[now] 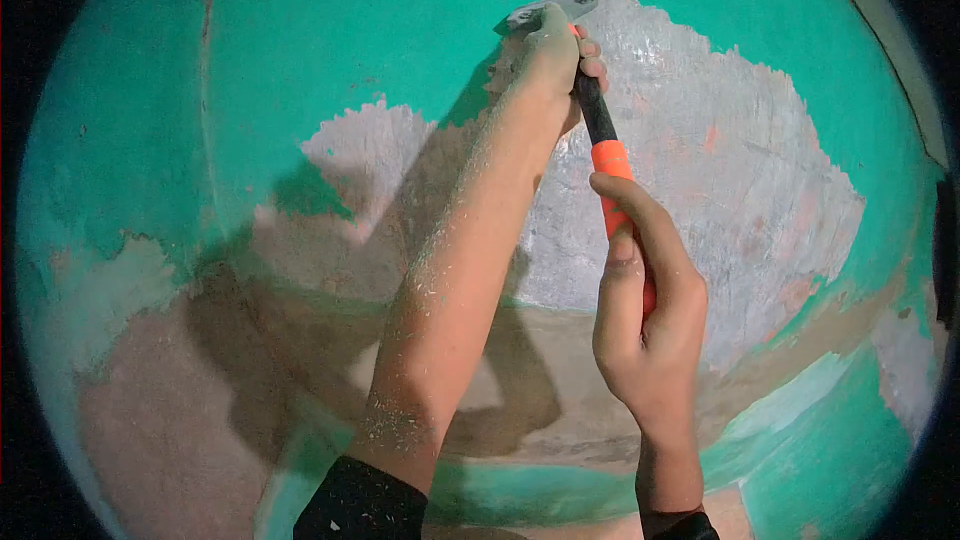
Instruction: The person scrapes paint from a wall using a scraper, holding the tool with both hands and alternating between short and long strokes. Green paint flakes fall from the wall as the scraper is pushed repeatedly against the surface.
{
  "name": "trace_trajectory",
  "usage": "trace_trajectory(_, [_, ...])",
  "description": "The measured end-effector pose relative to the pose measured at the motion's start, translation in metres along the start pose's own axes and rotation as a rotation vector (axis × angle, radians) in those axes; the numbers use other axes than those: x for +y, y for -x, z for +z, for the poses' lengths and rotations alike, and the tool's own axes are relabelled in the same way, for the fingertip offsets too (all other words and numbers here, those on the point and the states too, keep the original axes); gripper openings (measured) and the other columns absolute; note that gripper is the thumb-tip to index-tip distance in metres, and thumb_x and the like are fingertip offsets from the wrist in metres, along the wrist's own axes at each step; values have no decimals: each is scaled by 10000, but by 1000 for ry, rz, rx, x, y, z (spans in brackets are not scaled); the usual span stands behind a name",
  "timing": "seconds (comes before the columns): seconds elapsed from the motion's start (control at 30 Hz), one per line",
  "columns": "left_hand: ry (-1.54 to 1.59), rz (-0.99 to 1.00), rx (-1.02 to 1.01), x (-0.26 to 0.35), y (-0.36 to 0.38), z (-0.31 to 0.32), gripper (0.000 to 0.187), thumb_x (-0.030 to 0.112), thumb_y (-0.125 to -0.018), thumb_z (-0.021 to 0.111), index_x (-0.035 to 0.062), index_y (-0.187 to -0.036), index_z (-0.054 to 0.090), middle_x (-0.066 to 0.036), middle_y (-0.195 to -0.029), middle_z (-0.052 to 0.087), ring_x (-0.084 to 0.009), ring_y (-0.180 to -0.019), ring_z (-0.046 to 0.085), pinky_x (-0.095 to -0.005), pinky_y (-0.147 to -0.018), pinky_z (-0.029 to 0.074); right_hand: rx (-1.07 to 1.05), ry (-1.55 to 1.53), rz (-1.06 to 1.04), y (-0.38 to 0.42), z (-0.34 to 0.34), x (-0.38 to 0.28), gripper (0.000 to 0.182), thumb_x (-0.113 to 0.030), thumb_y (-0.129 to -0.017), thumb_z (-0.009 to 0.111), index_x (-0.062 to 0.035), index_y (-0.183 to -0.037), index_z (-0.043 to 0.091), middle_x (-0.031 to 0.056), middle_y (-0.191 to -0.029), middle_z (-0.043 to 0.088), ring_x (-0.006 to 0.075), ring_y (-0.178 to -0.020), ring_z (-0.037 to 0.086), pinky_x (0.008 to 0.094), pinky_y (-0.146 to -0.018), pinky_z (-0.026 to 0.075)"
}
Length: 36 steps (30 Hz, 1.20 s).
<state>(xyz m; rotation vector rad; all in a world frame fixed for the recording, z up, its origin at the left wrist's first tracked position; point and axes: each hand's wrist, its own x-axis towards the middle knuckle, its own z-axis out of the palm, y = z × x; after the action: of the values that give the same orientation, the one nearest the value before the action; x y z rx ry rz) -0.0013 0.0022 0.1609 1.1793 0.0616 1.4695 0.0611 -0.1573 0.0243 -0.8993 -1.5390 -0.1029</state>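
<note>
A long-handled scraper [598, 120] with a black shaft, an orange grip and a wide metal head leans up against a green painted wall [330, 20]. My left hand [556, 55] is closed around its upper part, just below the head. Lower down, my right hand [655, 300] wraps round the orange grip. The metal head lies at the top edge of a bare greyish patch [700, 140], where green paint borders it. Pale flakes and dust speckle my left forearm. My left fingers hide part of the head and the upper shaft.
Another bare patch [160, 400] shows brownish at the lower left. A brown horizontal band [600, 360] crosses the wall below the grey patch, with green paint under it. A vertical crack [210, 0] runs down the left side. Shadows of the arms fall on the wall.
</note>
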Motion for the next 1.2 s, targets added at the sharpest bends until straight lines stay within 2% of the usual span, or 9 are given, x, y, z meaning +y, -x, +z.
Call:
trace_trajectory(0.17, [-36,-48,-21,-7,6,0,277,363,-970,386,112,-863,437,47,-602,415,-61,-446,385,-270,-441,371,112,71,-184,4,4,8,355,-18,-843,482,-36,-1188,560,160,-705,599,255,-519,606,325,-512,452])
trace_trajectory(0.33, [17,-32,-49,5,-18,8,319,364,-977,312,94,-841,415,-11,-618,433,-117,-454,412,-300,-459,397,87,116,-120,-13,-1,-2,346,-27,-838,490,-40,-1173,578,165,-672,595,272,-516,607,338,-513,454])
trace_trajectory(0.43, [35,-44,6,6,-9,13,322,333,-984,298,83,-821,420,-20,-619,440,-120,-455,410,-302,-457,402,57,64,-103,-10,-8,-13,330,-68,-917,420,13,-1188,589,28,-727,520,55,-607,388,224,-535,317])
trace_trajectory(0.53, [77,-9,-21,15,-29,20,189,232,-932,358,96,-825,435,12,-596,421,-83,-431,377,-263,-418,372,58,119,-119,-28,-12,-17,331,-66,-911,429,17,-1185,593,20,-728,512,53,-606,383,219,-534,310])
trace_trajectory(0.57, [91,3,-44,14,-40,20,121,187,-906,390,105,-832,441,29,-590,412,-61,-421,361,-243,-399,356,68,142,-139,-30,-14,-17,324,-59,-890,449,3,-1173,592,74,-695,532,122,-578,461,258,-527,356])
trace_trajectory(0.63, [-19,37,-67,6,-39,17,302,276,-958,314,80,-764,436,-13,-557,405,-134,-435,405,-300,-433,395,83,183,-176,-30,-17,-17,319,-44,-848,489,-26,-1149,590,181,-629,571,259,-520,618,335,-513,447])
trace_trajectory(0.93, [-194,-99,-125,-9,-18,26,324,355,-991,332,88,-845,443,39,-585,387,-79,-436,362,-285,-448,362,123,-131,-119,-9,7,26,442,-55,-919,469,-40,-1356,408,144,-872,622,176,-575,599,272,-532,447])
trace_trajectory(1.13, [-223,-164,-240,-11,-25,21,433,503,-989,311,105,-869,433,63,-583,369,-55,-434,325,-259,-481,350,20,-952,502,-11,21,25,587,-183,-958,471,-99,-1473,201,33,-699,499,81,-460,441,242,-377,379])
trace_trajectory(1.2, [-207,-201,-259,-11,-27,18,444,514,-988,299,109,-859,428,67,-575,363,-53,-433,320,-261,-474,347,44,-926,437,-13,29,31,584,-192,-960,457,-111,-1476,195,14,-658,467,75,-400,392,223,-332,342])
